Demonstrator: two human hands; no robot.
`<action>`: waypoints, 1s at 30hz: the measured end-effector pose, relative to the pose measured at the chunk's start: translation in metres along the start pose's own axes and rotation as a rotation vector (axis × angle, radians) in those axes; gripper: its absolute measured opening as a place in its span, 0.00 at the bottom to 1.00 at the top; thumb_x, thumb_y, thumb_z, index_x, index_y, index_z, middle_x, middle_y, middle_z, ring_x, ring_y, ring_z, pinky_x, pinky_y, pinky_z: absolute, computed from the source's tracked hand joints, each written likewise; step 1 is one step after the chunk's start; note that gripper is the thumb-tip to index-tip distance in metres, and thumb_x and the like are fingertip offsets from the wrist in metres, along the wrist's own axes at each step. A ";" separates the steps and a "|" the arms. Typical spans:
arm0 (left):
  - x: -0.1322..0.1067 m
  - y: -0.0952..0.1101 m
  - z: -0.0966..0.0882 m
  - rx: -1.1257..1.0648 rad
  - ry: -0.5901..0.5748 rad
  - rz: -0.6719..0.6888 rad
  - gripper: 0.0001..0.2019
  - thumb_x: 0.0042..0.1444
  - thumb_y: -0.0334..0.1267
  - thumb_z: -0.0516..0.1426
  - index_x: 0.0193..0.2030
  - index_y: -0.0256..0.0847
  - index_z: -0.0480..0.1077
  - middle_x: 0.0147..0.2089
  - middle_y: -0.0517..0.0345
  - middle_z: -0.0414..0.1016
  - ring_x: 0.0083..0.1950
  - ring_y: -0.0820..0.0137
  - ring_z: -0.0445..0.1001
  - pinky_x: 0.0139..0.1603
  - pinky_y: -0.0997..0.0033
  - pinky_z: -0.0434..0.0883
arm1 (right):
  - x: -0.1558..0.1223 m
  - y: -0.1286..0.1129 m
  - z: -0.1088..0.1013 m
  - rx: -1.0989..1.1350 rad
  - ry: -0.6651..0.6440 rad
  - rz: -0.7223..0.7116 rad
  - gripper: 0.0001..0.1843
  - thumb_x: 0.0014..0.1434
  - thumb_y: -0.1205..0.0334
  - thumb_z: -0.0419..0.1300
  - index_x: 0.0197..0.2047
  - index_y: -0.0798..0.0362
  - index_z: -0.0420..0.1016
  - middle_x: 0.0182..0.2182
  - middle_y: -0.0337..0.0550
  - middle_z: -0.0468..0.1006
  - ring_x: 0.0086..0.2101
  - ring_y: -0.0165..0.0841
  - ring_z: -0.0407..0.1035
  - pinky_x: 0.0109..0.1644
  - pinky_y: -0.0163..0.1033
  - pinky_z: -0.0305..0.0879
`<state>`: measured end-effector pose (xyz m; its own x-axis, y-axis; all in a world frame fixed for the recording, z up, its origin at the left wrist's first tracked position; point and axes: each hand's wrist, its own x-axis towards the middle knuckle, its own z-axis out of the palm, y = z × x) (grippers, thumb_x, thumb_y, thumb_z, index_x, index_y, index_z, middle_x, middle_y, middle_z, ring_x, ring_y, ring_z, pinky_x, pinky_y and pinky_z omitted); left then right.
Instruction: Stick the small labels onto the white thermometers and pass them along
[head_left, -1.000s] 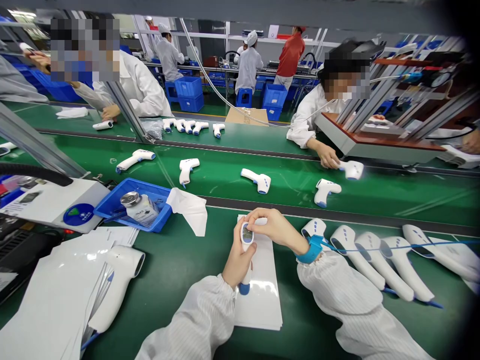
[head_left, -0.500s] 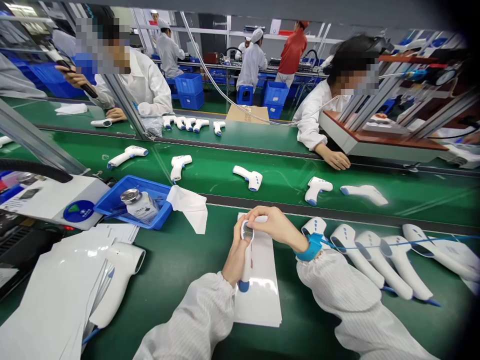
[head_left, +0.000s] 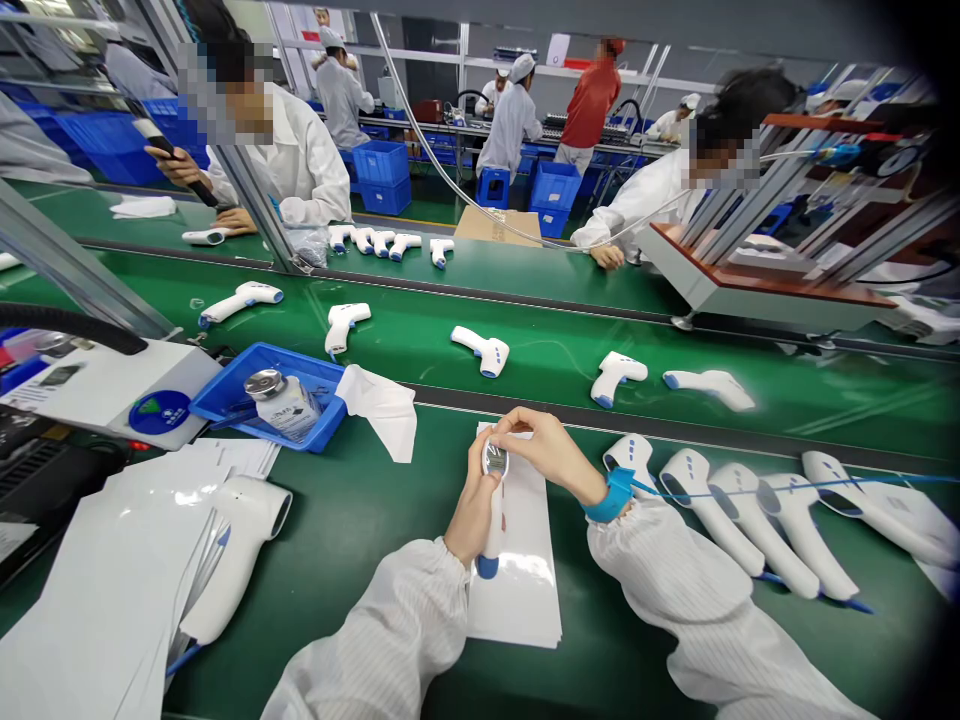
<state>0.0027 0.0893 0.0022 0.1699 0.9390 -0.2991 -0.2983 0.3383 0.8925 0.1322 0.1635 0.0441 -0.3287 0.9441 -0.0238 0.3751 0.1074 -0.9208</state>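
Note:
My left hand (head_left: pixel 471 510) is wrapped round the handle of a white infrared thermometer (head_left: pixel 492 535) with a blue base, its small display facing me. At the thermometer's head, my right hand (head_left: pixel 546 450) pinches the rim beside the display with thumb and fingers; a blue wrist strap circles that wrist. Beneath both hands lies a stack of white sheets (head_left: pixel 529 590). Several white thermometers (head_left: pixel 709 505) rest in a row to the right of my right hand. Another thermometer (head_left: pixel 238 560) lies at the left on a pile of papers (head_left: pixel 97 590).
Several thermometers (head_left: pixel 481 350) are spread along the green conveyor belt (head_left: pixel 405 350) ahead. A blue tray (head_left: pixel 330 430) holds a metal-topped bottle (head_left: pixel 283 402), with a white cloth (head_left: pixel 382 410) over its edge. Co-workers (head_left: pixel 300 160) sit across the belt. A blue cord runs from my wrist to the right.
The thermometers on the belt have shifted slightly left. Across the belt, the right co-worker's hand has drawn back from the belt's edge. My hands keep the same hold on the thermometer.

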 end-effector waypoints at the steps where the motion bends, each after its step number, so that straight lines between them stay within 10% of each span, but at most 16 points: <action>1: 0.000 0.000 0.000 -0.003 0.000 -0.004 0.31 0.61 0.37 0.44 0.70 0.55 0.42 0.29 0.65 0.60 0.18 0.77 0.61 0.17 0.77 0.64 | 0.006 0.004 0.000 -0.039 0.024 0.026 0.12 0.55 0.52 0.61 0.30 0.52 0.71 0.30 0.40 0.78 0.34 0.34 0.73 0.42 0.39 0.68; 9: -0.002 0.002 0.000 -0.077 0.029 -0.019 0.32 0.59 0.39 0.48 0.70 0.53 0.43 0.29 0.64 0.60 0.23 0.74 0.61 0.17 0.79 0.66 | 0.131 0.018 0.007 -0.394 0.326 0.297 0.33 0.49 0.51 0.66 0.52 0.62 0.62 0.57 0.67 0.62 0.59 0.53 0.57 0.59 0.54 0.55; 16: -0.003 0.021 -0.001 -0.118 0.105 -0.046 0.24 0.59 0.56 0.51 0.59 0.50 0.58 0.28 0.62 0.62 0.29 0.72 0.65 0.25 0.73 0.75 | 0.179 0.009 0.029 -0.429 0.276 0.425 0.36 0.46 0.61 0.68 0.56 0.59 0.58 0.56 0.63 0.63 0.53 0.48 0.66 0.54 0.50 0.62; 22: -0.008 0.030 -0.003 -0.144 0.165 -0.062 0.18 0.60 0.54 0.51 0.54 0.51 0.60 0.37 0.59 0.67 0.32 0.72 0.69 0.30 0.67 0.78 | 0.107 0.000 -0.034 -0.431 0.114 0.325 0.39 0.51 0.63 0.62 0.63 0.57 0.50 0.53 0.56 0.69 0.42 0.37 0.72 0.40 0.37 0.67; 27: -0.015 0.039 -0.001 -0.158 0.181 -0.013 0.13 0.61 0.49 0.51 0.51 0.51 0.60 0.46 0.57 0.67 0.37 0.71 0.72 0.36 0.66 0.78 | 0.000 0.011 -0.110 -0.430 -0.210 0.425 0.33 0.42 0.70 0.63 0.54 0.52 0.66 0.30 0.41 0.77 0.26 0.35 0.70 0.26 0.35 0.62; 30: -0.018 0.046 0.003 -0.152 0.187 0.001 0.12 0.61 0.48 0.51 0.50 0.51 0.60 0.51 0.57 0.66 0.40 0.70 0.74 0.39 0.63 0.77 | -0.044 0.030 -0.123 -0.499 -0.415 0.438 0.40 0.42 0.71 0.61 0.60 0.49 0.62 0.38 0.44 0.77 0.32 0.38 0.72 0.31 0.38 0.68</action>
<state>-0.0112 0.0880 0.0493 -0.0032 0.9298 -0.3681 -0.4391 0.3294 0.8359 0.2651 0.1632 0.0652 -0.3211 0.7499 -0.5784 0.8582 -0.0279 -0.5126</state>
